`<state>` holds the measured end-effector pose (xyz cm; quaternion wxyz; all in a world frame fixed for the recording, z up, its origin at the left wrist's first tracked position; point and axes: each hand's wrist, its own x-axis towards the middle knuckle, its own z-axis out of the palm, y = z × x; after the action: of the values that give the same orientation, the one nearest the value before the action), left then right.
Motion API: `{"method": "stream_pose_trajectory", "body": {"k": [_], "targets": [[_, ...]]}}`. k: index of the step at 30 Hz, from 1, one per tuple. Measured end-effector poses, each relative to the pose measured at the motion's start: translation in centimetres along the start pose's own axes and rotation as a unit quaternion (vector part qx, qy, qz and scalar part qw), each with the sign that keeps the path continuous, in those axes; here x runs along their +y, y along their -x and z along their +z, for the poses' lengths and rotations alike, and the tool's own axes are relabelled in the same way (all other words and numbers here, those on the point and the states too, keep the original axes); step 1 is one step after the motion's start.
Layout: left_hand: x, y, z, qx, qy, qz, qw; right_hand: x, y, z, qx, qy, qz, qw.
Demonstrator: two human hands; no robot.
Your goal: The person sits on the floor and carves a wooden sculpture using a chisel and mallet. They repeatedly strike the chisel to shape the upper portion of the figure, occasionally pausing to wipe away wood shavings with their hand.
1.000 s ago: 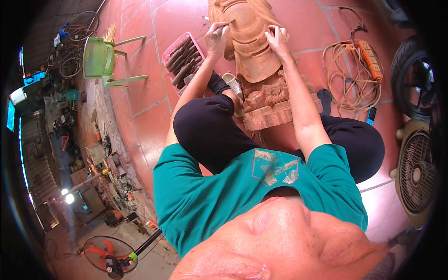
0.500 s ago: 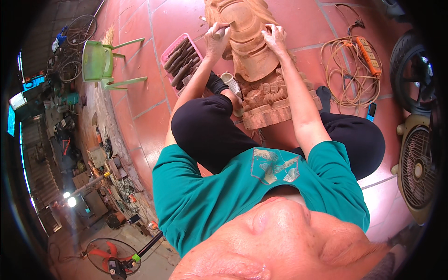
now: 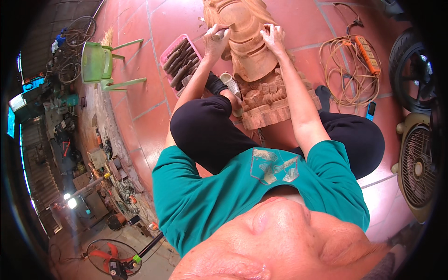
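A reddish-brown wooden carving (image 3: 252, 58), a robed figure on a carved base, lies between my legs on the floor, its top cut off by the upper edge. My left hand (image 3: 215, 43) is closed round a short carving chisel (image 3: 220, 33), whose narrow end points at the carving's surface. On the carving's right edge, my right hand (image 3: 274, 39) has its fingers bent and pinched together. Whether anything is between them is too small to tell. Beside my left forearm, a pink basket (image 3: 164, 55) holds several dark-handled tools (image 3: 181, 60).
An orange power strip (image 3: 367, 55) with a coiled cord (image 3: 345, 77) lies to the right, near a phone (image 3: 371, 111), a wheel (image 3: 413, 72) and a fan (image 3: 416, 163). A green chair (image 3: 97, 63) lies tipped at the left. Tools and cables (image 3: 126, 186) clutter the left side.
Almost nothing differs. Both hands keep their places on the carving, and the whole view has shifted very slightly.
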<state>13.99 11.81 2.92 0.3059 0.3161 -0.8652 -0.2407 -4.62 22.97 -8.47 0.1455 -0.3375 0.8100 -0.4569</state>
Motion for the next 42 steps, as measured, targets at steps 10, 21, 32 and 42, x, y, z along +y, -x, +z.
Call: {"method": "stream_pose_trajectory", "body": {"k": [10, 21, 32, 42], "targets": [[0.9, -0.9, -0.3, -0.007, 0.056, -0.032, 0.998, 0.2, 0.1, 0.0, -0.003, 0.0, 0.004, 1.0], [2.2, -0.7, -0.8, -0.081, -0.004, -0.013, 0.997, 0.7, 0.1, -0.1, 0.004, 0.011, 0.004, 1.0], [2.0, -0.1, 0.2, -0.058, -0.035, 0.061, 0.996, 0.9, 0.0, -0.1, 0.007, 0.014, -0.003, 1.0], [1.4, -1.1, 0.5, -0.019, 0.013, 0.022, 1.0, 0.0, 0.2, -0.1, -0.01, -0.025, 0.008, 1.0]]}}
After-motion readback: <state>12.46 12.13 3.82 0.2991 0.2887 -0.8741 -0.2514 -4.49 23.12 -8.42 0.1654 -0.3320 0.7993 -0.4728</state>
